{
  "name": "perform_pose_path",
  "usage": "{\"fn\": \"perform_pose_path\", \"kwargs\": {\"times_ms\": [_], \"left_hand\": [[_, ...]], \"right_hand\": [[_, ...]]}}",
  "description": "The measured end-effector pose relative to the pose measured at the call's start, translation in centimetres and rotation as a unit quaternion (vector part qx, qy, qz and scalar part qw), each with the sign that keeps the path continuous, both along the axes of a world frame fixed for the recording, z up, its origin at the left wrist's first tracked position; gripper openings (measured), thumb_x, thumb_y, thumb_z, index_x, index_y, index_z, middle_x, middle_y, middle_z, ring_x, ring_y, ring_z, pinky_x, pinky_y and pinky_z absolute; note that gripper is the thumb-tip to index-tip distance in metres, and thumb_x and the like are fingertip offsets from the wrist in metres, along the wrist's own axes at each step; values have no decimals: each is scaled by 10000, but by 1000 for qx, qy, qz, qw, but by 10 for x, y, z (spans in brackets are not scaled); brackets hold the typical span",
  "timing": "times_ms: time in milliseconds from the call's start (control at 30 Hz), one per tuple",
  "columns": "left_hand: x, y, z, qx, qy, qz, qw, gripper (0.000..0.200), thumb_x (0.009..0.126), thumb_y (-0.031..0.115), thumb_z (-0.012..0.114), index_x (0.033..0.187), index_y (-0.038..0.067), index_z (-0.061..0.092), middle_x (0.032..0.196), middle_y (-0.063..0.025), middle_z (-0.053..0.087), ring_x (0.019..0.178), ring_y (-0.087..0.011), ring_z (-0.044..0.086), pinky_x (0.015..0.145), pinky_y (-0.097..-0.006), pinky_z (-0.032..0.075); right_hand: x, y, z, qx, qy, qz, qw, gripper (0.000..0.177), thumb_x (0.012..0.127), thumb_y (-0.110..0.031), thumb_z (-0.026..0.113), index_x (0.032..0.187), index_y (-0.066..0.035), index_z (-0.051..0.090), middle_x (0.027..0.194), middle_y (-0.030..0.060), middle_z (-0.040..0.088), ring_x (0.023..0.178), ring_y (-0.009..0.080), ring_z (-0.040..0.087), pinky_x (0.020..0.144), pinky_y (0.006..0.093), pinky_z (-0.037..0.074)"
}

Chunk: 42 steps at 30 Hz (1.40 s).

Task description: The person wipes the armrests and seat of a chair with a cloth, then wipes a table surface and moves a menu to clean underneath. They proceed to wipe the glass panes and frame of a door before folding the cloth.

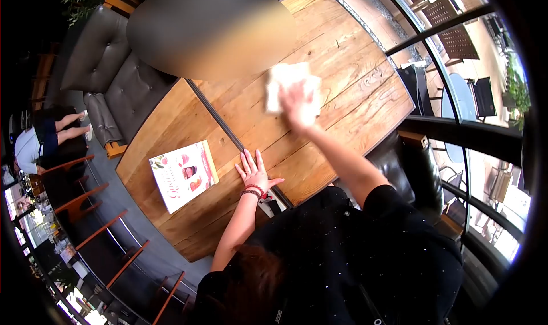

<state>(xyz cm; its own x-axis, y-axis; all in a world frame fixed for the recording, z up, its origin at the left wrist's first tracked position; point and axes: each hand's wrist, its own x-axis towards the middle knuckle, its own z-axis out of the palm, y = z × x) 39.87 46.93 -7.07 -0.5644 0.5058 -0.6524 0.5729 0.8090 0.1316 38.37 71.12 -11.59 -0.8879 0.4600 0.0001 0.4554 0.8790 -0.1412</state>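
My right hand (pixel 298 103) presses on a white cloth (pixel 293 72) that lies on the wooden table (pixel 354 91); hand and cloth are blurred by motion. Its fingers look spread over the cloth. Flat on the table near its front edge rests my left hand (pixel 253 172), fingers apart and nothing in it, beside the dark seam between two table sections. Red and dark bracelets circle that wrist. To the left of it lies a white book or menu (pixel 184 175) with pink and red pictures on its cover.
A grey tufted sofa (pixel 128 85) stands beyond the table's left side. A blurred oval hides part of the far tabletop. Dark leather seating (pixel 394 168) is at the right, near large windows. Bar stools (pixel 103 231) line the lower left, and a person (pixel 28 148) is at the far left.
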Motion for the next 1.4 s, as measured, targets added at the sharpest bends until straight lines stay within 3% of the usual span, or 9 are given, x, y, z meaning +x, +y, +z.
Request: {"fn": "perform_pose_path", "kwargs": {"times_ms": [267, 467, 667, 1067, 1133, 1233, 1300, 1367, 1400], "left_hand": [[-1, 0, 0, -6, -1, -4, 1000, 1326, 570, 753, 621, 1440, 24, -63, 1461, -306, -132, 1366, -419, -144, 1049, -597, -69], [-3, 5, 4, -41, -15, 3, 999, 1348, 563, 758, 632, 1437, 54, -116, 1464, -281, -165, 1366, -400, -168, 1056, -579, -87], [-2, 9, 8, -44, -15, 4, 999, 1352, 574, 741, 646, 1431, 23, -114, 1459, -284, -179, 1361, -400, -186, 1059, -568, -86], [9, 8, 7, -35, 49, -15, 998, 1339, 590, 645, 718, 1432, 80, -157, 1473, -246, -186, 1379, -367, -162, 1084, -554, -26], [10, 3, 1, -30, 70, -30, 997, 1320, 592, 669, 698, 1440, 81, -126, 1483, -236, -161, 1388, -350, -139, 1089, -554, 7], [10, -2, 1, -4, 92, -46, 995, 1276, 606, 656, 697, 1453, 89, -70, 1494, -235, -108, 1398, -348, -82, 1091, -557, 52], [5, -7, -3, 8, 90, -61, 994, 1244, 628, 625, 702, 1455, 98, -63, 1495, -234, -97, 1399, -351, -66, 1092, -554, 68], [3, -10, 2, 4, 87, -73, 993, 1188, 671, 584, 696, 1458, 139, -74, 1497, -232, -82, 1400, -354, -35, 1111, -496, 83], [2, -10, 4, 3, 78, -70, 994, 1157, 690, 562, 692, 1460, 146, -65, 1499, -230, -72, 1400, -352, -27, 1111, -491, 96]], "right_hand": [[-80, -30, 0, -91, 85, 364, 923, 523, 889, -420, 456, 1384, -288, 354, 1460, 116, 279, 1372, 319, 196, 1076, 601, 72], [-139, 131, -17, -14, 27, 38, 999, 523, 920, -403, 375, 1417, -266, 286, 1483, 149, 221, 1392, 339, 103, 1028, 669, 30], [-39, 247, -19, -2, 26, -200, 979, 526, 923, -494, 346, 1412, -308, 289, 1506, 89, 189, 1390, 290, 155, 1036, 649, 62], [220, 170, -22, 55, 27, -435, 898, 503, 933, -428, 383, 1410, -301, 288, 1482, 97, 256, 1367, 309, 217, 1053, 600, 141], [257, 153, -30, 100, 117, -427, 891, 469, 910, -266, 482, 1360, -184, 380, 1396, 145, 371, 1282, 349, 331, 1032, 435, 302], [307, 129, -29, -140, 314, -542, 767, 386, 875, -185, 503, 1243, -68, 477, 1141, 200, 536, 1037, 369, 502, 878, 420, 421], [352, 110, -55, -10, 357, -579, 733, 294, 881, -189, 470, 1104, -20, 558, 900, 215, 616, 827, 373, 583, 761, 451, 458], [405, 98, -84, -176, 415, -682, 576, 298, 928, -235, 409, 1088, -30, 556, 890, 210, 622, 853, 370, 592, 759, 437, 461], [404, 71, -6, -253, 451, -691, 505, 316, 943, -270, 381, 1076, -44, 557, 918, 205, 625, 885, 365, 592, 777, 438, 460]]}}
